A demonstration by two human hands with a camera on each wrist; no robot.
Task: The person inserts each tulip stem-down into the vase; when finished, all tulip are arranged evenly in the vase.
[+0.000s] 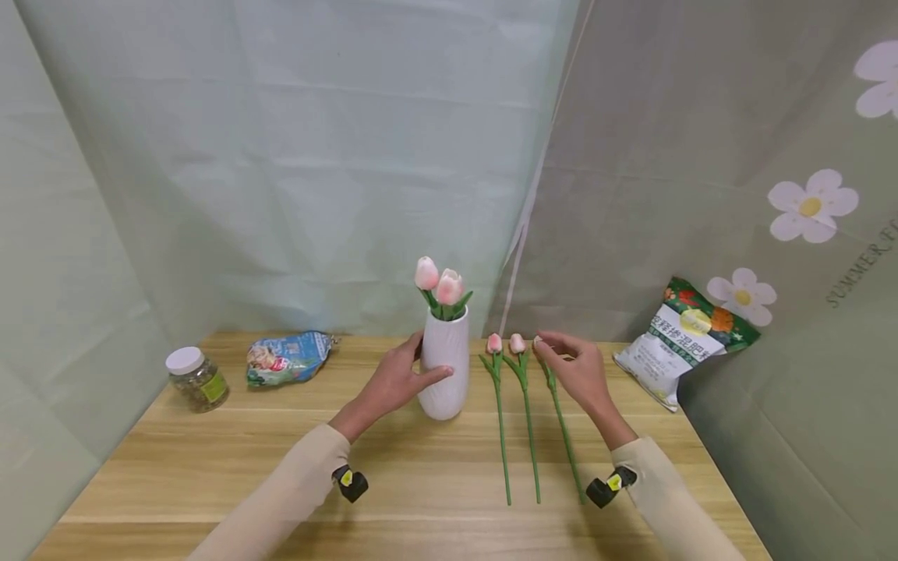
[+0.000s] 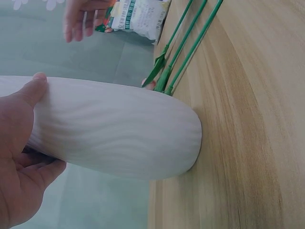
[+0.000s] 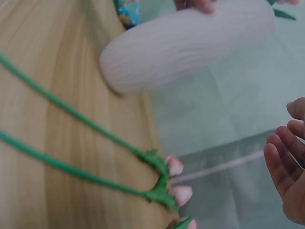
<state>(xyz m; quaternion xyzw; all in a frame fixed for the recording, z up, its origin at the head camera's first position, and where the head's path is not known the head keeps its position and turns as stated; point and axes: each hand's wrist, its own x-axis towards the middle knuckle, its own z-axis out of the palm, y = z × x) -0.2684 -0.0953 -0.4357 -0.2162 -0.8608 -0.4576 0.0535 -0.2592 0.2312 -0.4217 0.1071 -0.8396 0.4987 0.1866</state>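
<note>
Lidded jar (image 1: 199, 382): stood by the left edge of the worktop (image 1: 175, 467), near the back left corner, brownish-green bits showing through its clear wall under a white cap.
Blue packet (image 1: 289, 358): lay near the back edge, its contents hidden.
Left hand (image 1: 400, 378): curved around the vase, thumb in front and fingers behind, apparently to steady it.
White vase (image 1: 446, 358): stood roughly upright near the middle of the back edge, two pink tulips (image 1: 449, 287) rising from its mouth.
Loose tulips (image 1: 529, 425): three lay side by side right of the vase, blooms toward the back edge, stems toward the front, probably spaced for easy picking.
Right hand (image 1: 578, 370): hovered above the rightmost bloom, fingers loosely bent and parted, gripping nothing.
Green-and-white bag (image 1: 684, 339): leaned at the back right corner, seemingly propped by the cloth backdrop (image 1: 631, 195), contents unseen.
</note>
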